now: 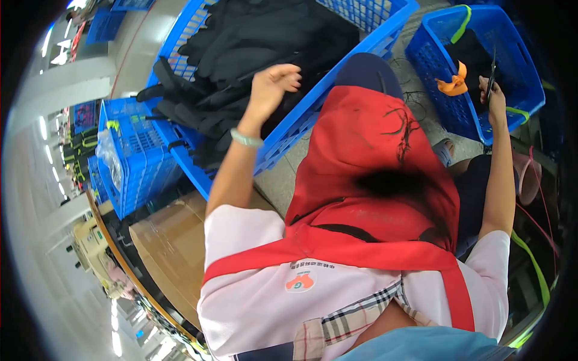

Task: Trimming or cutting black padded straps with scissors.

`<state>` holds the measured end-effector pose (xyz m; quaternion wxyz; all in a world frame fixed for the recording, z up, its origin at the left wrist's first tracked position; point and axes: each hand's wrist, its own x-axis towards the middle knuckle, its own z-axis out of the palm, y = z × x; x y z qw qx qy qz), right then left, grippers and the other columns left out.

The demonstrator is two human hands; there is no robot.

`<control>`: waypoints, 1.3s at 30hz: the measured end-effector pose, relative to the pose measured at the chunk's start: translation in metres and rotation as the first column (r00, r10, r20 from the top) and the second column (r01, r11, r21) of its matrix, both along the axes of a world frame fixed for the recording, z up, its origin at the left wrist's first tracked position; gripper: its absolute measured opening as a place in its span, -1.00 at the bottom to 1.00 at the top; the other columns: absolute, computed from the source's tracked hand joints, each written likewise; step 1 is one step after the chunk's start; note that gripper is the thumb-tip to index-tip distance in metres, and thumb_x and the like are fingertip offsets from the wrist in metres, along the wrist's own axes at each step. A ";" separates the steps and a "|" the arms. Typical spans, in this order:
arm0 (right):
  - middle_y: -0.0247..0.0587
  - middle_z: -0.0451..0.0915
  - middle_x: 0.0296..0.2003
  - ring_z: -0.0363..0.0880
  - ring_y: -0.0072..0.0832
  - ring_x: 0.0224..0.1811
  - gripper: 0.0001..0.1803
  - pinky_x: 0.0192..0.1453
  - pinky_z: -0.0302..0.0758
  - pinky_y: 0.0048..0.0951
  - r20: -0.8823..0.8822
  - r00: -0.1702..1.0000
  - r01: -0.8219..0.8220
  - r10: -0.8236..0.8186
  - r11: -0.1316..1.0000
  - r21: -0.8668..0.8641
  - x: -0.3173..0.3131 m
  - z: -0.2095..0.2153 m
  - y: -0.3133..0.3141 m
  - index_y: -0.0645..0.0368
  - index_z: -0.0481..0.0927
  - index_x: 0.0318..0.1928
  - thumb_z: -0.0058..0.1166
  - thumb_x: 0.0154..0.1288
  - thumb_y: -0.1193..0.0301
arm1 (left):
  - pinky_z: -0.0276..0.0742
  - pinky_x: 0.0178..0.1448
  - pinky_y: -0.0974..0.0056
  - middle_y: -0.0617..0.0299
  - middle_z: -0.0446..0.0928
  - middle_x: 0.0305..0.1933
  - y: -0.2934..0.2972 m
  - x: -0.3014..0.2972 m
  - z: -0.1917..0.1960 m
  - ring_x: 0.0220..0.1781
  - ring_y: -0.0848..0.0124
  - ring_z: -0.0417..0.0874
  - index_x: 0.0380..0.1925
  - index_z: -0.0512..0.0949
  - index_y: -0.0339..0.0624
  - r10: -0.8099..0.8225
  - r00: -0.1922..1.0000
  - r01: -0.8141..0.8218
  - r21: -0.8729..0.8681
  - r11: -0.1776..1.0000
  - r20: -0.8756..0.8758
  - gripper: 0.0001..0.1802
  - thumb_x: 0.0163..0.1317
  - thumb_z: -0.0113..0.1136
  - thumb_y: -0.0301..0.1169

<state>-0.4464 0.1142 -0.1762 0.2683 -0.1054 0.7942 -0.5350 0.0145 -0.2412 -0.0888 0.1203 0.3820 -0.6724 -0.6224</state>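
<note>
Right now your left hand [274,81] reaches up toward the upper middle of the frame, fingers curled loosely and grasping nothing, its fingertips just at the edge of the black gloves [241,54] heaped in the big blue crate [289,129]. The heap lies up and to the left of that hand, spilling over the crate's left rim, and the long fingers of the nearest gloves run roughly from upper right to lower left. Your left hand is by far the nearer one to the heap; the right is well apart, at the far right of the frame.

Your right hand [495,96] is clenched around dark scissors [491,77], which point upward, blades toward the top of the frame. It hovers over the near rim of the smaller blue basket [433,66] at the upper right. Inside that basket lie more dark pieces and an orange scrap [453,84], just left of the scissors.

Between both arms your red apron [373,180] covers your lap, with loose black threads on it. At the lower left a cardboard box [171,240] sits below a smaller blue crate [135,156].
</note>
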 end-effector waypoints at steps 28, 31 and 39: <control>-0.34 0.47 -0.22 0.39 -0.58 -0.19 -0.42 -0.03 0.37 -0.53 -0.574 0.767 -0.423 0.287 0.899 -0.114 0.220 0.196 -0.096 0.20 0.41 0.01 0.43 -0.02 0.47 | 0.46 -0.05 0.30 0.08 0.42 -0.22 0.025 0.122 0.283 -0.19 0.36 0.48 -0.29 0.54 -0.43 -0.332 0.774 -0.097 -0.619 0.779 -0.539 -0.80 0.30 0.14 -0.43; -0.41 0.27 -0.44 0.25 -0.60 -0.36 -0.55 -0.25 0.30 -0.54 -0.455 0.769 -0.560 0.449 0.816 -0.141 0.232 0.212 -0.084 0.22 0.34 -0.35 0.46 -0.05 0.46 | 0.47 0.08 0.23 0.02 0.42 -0.11 0.001 0.128 0.275 -0.13 0.28 0.54 -0.23 0.55 -0.35 -0.212 0.694 -0.039 -0.330 0.943 -0.688 -0.74 0.35 0.13 -0.32; -0.55 0.26 -0.47 0.19 -0.74 -0.40 -0.69 -0.31 0.19 -0.63 -0.325 0.829 -0.538 0.456 0.808 -0.239 0.282 0.178 -0.048 0.15 0.41 -0.36 0.37 0.11 0.45 | 0.07 0.47 -0.09 -0.01 0.25 0.38 0.103 0.011 0.096 0.42 0.06 0.21 0.26 0.28 -0.23 0.317 0.698 0.222 0.614 0.757 -0.643 -0.32 0.26 0.18 -0.08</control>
